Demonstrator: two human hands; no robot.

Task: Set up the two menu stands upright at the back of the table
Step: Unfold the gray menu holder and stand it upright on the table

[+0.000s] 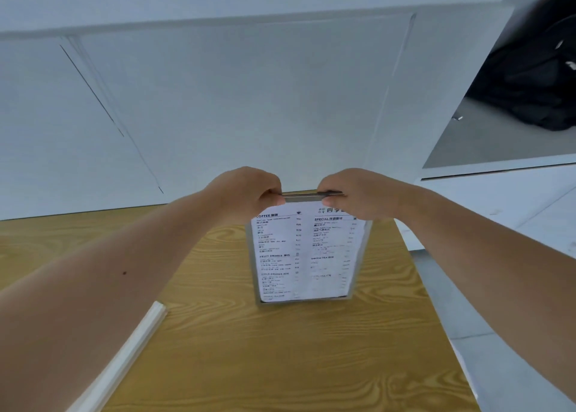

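A menu stand [307, 255] is held upright on the wooden table [249, 349], its top edge pinched by the left hand [249, 193] and the right hand [358, 195]. Below the grip its base appears to meet the tabletop; beyond the grip rises a white wall [218, 99]. Placing seems underway; steady release comes next. The second stand cannot be identified.

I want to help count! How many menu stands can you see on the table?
1. The menu stand is upright in the middle of the wooden table, held at its top edge by the left hand and right hand. A second may be out of view.
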